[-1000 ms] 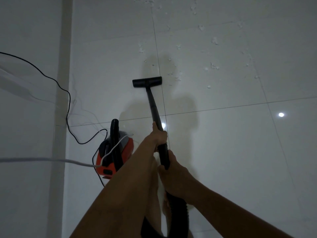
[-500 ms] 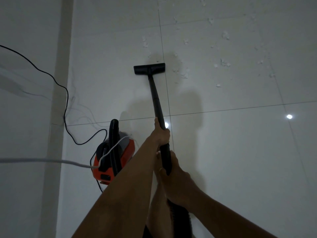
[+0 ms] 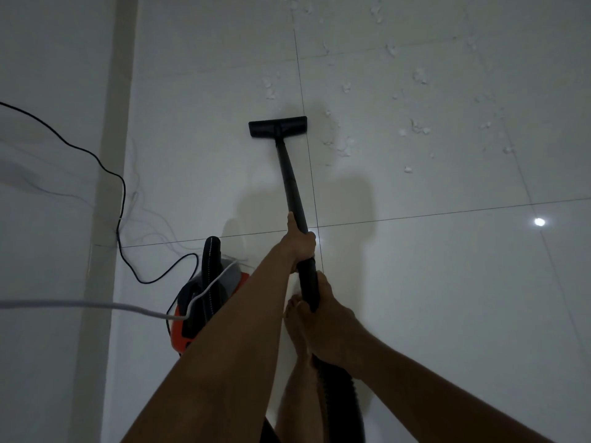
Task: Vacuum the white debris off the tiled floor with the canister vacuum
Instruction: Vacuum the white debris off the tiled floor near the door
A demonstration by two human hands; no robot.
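Left hand [image 3: 300, 243] above right hand [image 3: 329, 318], both gripping black tubular wand [image 3: 289, 174] for leverage, probably steering its flat black floor head [image 3: 277, 126] to white debris flecks [image 3: 419, 76] at its 2 o'clock.

Off-white glossy floor tiles [image 3: 447, 298], thin dark grout grid | white debris [image 3: 347, 148] flecks | black nozzle [image 3: 277, 126] and wand [image 3: 291, 183] | orange-red canister [image 3: 179, 337], black-and-grey top | black ribbed hose [image 3: 211, 257] | black cord [image 3: 121, 193] | white cable [image 3: 80, 304]
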